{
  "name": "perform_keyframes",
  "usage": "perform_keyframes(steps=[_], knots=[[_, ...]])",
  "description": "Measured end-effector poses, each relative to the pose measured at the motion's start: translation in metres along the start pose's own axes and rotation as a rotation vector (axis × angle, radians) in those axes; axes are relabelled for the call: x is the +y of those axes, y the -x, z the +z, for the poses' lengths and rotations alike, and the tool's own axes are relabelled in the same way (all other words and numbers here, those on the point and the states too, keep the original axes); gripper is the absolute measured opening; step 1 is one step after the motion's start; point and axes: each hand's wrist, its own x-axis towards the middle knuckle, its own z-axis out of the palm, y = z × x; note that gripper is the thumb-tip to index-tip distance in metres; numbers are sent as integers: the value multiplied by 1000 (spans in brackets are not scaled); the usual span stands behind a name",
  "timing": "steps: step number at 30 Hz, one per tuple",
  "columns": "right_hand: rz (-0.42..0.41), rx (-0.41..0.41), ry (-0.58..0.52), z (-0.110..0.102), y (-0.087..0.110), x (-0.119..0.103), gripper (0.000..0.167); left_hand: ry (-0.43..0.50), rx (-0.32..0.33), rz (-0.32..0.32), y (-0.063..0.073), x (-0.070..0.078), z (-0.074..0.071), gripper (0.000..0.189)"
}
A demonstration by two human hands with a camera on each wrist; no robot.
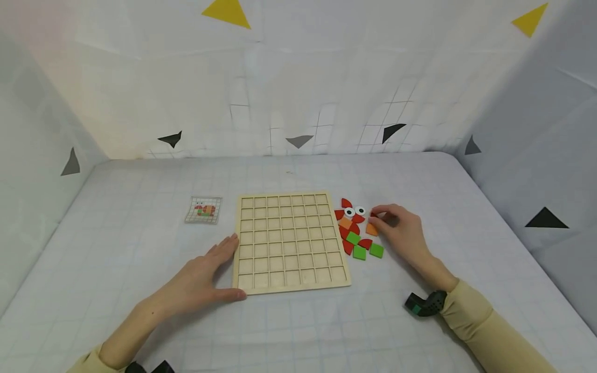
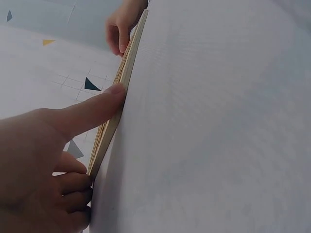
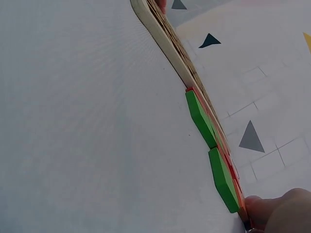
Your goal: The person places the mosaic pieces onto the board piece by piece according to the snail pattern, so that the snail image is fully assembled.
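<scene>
Hands (image 1: 196,282) (image 1: 407,234) touch board (image 1: 294,241) and red piece (image 1: 373,214); only head view shows card (image 1: 203,210).

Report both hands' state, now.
Left hand: open, resting against the grid board.
Right hand: closed, apparently pinching a red piece.

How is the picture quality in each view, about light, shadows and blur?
Head view: bright, soft light, faint shadow under the left hand, no strong glare on the wooden board; left wrist view: dimmer, tilted, soft shadow beside the board, faint ripples on the white cloth; right wrist view: also dim and tilted, green tiles with fairly sharp edges, the right hand cut off by the frame.
</scene>
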Motion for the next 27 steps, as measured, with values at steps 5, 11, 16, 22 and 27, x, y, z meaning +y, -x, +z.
perform_keyframes(steps=[5, 11, 16, 22, 27], knots=[[29, 9, 2, -1, -1, -2, 25, -5, -2, -6, 0, 0, -1, 116], [46, 11, 8, -1, -2, -2, 24, -6, -3, -5, 0, 0, -1, 115], [58, 1, 5, -1, -2, -2, 25, -7, -2, -2, 0, 0, 0, 114], [66, -5, -60, -6, -5, -9, 25, -8, -5, -4, 0, 0, 1, 115], [16, -53, -141, -6, -7, -26, 23, -16, -5, -5, 0, 0, 1, 115]])
